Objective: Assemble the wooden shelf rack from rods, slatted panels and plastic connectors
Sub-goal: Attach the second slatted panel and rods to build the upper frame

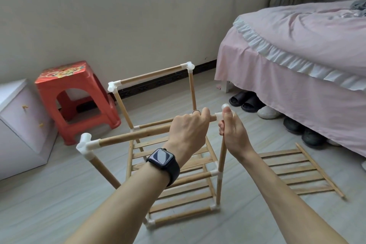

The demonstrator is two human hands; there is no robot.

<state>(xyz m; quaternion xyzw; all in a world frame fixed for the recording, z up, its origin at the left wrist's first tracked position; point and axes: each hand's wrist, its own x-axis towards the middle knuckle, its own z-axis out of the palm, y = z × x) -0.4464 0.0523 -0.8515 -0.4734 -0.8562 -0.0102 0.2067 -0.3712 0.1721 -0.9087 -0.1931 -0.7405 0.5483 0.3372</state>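
Head camera looks forward and down, close above the floor (59,194).

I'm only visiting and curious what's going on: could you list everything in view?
Rack: one, half-built, pale wood with white connectors, centre floor.
Slatted panel: one, wood, flat on floor, right.
Stool: one, red, left by wall.
Cabinet: one, white, far left.
Bed: one, pink cover, right.
Shoes: about six, dark and white, under the bed.
Watch: one, black, left wrist.
Hands: two; left hand grips the rack's top rod, right hand grips its corner upright.
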